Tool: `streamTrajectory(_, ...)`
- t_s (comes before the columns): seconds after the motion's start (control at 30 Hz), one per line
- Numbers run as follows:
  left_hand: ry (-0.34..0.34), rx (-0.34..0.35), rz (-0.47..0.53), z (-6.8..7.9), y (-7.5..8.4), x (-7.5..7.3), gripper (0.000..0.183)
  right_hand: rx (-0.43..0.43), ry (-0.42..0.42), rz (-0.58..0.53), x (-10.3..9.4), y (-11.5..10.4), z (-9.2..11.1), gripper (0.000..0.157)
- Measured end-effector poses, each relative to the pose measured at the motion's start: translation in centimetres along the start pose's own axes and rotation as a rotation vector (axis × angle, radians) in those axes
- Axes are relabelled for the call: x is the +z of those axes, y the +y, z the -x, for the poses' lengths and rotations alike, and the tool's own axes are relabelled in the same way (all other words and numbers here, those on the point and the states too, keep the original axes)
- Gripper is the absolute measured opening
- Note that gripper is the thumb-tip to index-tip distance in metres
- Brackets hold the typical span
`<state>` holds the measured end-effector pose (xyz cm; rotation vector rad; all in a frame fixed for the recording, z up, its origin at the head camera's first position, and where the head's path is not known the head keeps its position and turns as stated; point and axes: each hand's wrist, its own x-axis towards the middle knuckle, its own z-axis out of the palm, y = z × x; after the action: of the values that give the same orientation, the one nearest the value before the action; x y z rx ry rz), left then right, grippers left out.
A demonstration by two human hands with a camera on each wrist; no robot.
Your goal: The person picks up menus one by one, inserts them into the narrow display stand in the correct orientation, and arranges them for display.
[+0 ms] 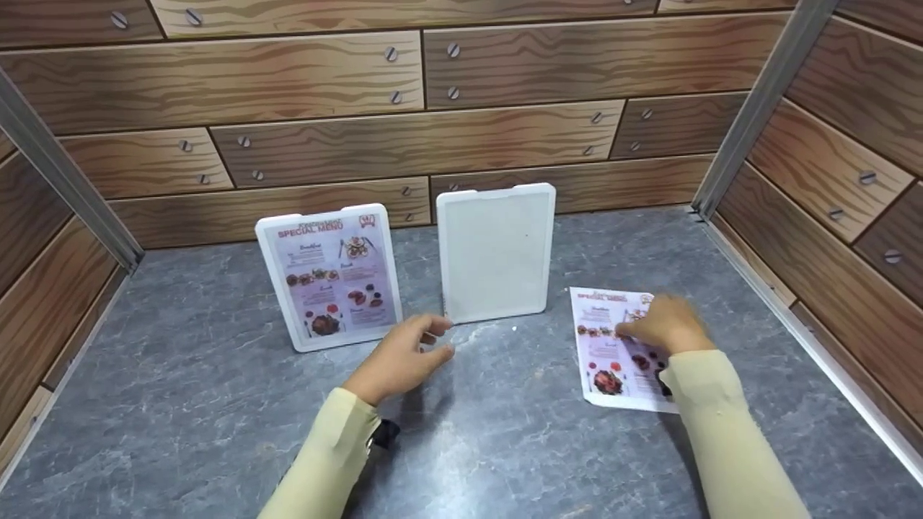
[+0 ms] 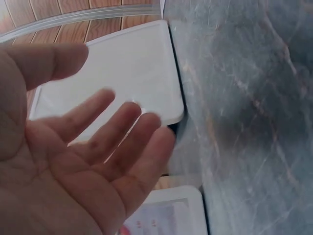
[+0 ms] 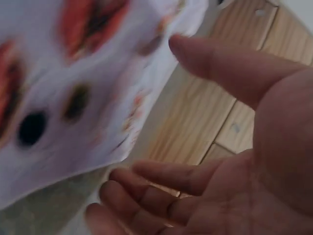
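Menu sheet (image 1: pixel 600 346) sits partly behind my right hand (image 1: pixel 667 326), most of it showing to the left; thumb overlaps its face, contact unclear. Right wrist view shows what head view hides: thumb and fingers well apart, loosely bent, gripping nothing. Left hand (image 1: pixel 407 353) is relaxed, nothing held, near the lower corner of the blank white frame (image 1: pixel 497 256), beside the upright framed menu (image 1: pixel 335 281); its palm shows only in left wrist view. Both forearms reach forward, left angled inward.
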<state>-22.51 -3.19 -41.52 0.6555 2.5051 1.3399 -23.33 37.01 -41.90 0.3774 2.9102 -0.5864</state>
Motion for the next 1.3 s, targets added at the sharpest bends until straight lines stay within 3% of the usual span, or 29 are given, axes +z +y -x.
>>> streamTrajectory(0.17, -0.039, 0.008, -0.078, 0.1, 0.54, -0.24, 0.036, 0.064, -0.092, -0.017, -0.44, 0.49, 0.29, 0.07)
streamTrajectory(0.33, -0.09, 0.001, -0.087, 0.06, 0.56, 0.04, 0.041, 0.092, -0.118, -0.046, -0.5, 0.76, 0.32, 0.067)
streamTrajectory(0.9, -0.146, -0.008, -0.048, 0.08, 0.3, 0.45, 0.046, 0.113, -0.128, -0.151, -0.42, 0.98, 0.16, 0.062)
streamTrajectory(1.2, -0.129, -0.015, -0.054, 0.19, 0.26, 0.49, 0.046, 0.124, -0.09, -0.18, -0.3, 0.6, 0.05, 0.081)
streamTrajectory(1.3, -0.133, -0.03, -0.055, 0.29, 0.33, 0.41, 0.048, 0.103, -0.067, -0.167, -0.32, 0.5, 0.04, 0.07)
